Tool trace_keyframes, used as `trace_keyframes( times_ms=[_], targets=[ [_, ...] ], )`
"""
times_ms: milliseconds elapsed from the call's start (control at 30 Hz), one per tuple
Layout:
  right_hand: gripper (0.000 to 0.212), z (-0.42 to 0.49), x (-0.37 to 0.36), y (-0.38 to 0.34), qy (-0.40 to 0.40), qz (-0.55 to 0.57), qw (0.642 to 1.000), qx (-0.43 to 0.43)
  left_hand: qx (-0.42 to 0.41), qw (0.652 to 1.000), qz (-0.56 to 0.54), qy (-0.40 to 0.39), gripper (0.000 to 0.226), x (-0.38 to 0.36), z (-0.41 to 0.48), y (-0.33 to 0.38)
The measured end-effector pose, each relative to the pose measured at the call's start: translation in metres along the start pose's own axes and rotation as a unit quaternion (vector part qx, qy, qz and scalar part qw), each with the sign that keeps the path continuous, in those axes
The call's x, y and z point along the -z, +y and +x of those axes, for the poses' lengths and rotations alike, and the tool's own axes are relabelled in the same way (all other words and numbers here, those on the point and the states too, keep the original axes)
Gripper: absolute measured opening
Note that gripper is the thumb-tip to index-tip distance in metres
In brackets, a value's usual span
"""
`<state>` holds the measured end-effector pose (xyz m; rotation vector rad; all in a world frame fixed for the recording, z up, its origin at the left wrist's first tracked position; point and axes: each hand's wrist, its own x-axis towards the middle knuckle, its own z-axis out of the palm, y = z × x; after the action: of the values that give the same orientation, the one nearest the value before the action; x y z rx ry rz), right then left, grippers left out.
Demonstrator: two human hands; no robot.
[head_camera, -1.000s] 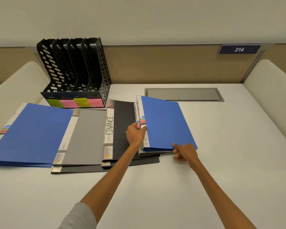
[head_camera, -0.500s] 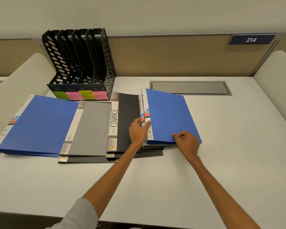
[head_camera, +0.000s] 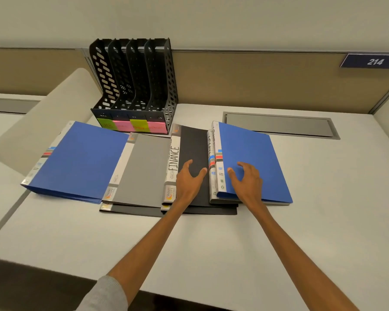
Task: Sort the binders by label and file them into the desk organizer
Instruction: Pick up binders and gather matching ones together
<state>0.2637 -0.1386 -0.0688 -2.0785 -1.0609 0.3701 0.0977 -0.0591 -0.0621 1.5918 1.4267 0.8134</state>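
Left hand (head_camera: 190, 179) lies spread, flat on the FINANCE binder (head_camera: 194, 144), holding nothing. Right hand (head_camera: 247, 181), fingers spread and relaxed, sits on the right blue binder (head_camera: 252, 151), holding nothing. The binders lie overlapped, just near of the organizer (head_camera: 132, 86).

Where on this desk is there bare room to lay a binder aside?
Most bare desk lies right of the right blue binder, in front of the grey hatch. The near-edge strip is bare too, though both forearms cross it. Left and middle are crowded: overlapping binders run from the left blue binder to the organizer.
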Motion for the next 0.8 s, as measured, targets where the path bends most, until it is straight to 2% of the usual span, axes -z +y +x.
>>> trace_keyframes(
  times_ms=[133, 267, 500, 800],
  targets=[
    [0.052, 0.005, -0.014, -0.025, -0.020, -0.008, 0.999, 0.033, 0.009, 0.999, -0.017, 0.025, 0.064, 0.017, 0.010, 0.001],
    [0.048, 0.006, -0.031, -0.057, -0.005, 0.018, 0.998, 0.053, -0.016, 0.999, -0.031, 0.028, 0.062, 0.045, 0.018, -0.006],
    [0.047, 0.005, -0.079, -0.117, -0.011, 0.012, 0.996, 0.082, 0.003, 0.998, 0.016, 0.059, 0.058, 0.115, 0.053, -0.028],
    [0.046, -0.012, -0.167, -0.185, -0.084, 0.025, 0.989, 0.120, 0.024, 0.996, 0.003, 0.084, 0.050, 0.202, 0.077, -0.075]
  ],
)
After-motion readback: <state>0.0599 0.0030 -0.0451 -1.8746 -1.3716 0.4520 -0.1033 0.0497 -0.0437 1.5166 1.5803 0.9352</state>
